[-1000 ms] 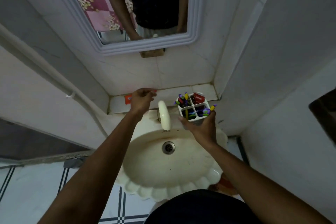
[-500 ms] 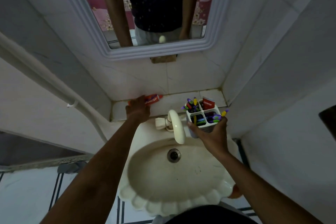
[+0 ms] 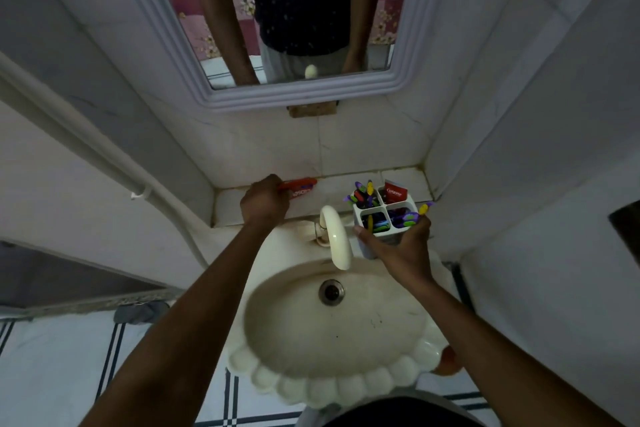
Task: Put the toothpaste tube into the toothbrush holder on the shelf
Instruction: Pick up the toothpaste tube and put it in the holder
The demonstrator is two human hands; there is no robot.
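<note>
A red toothpaste tube lies on the tiled shelf behind the sink, its near end under my left hand, whose fingers are closed on it. A white four-compartment toothbrush holder full of coloured toothbrushes stands at the sink's back right. One compartment has a red Colgate tube in it. My right hand grips the holder from the front and below.
A cream tap curves over the scalloped basin between my two hands. A framed mirror hangs above the shelf. Walls close in at the right and left. A white pipe runs down the left wall.
My left hand has closed around the red tube on the shelf and more of the tube shows beyond my fingers. My right hand keeps its hold on the holder. The camera has shifted.
</note>
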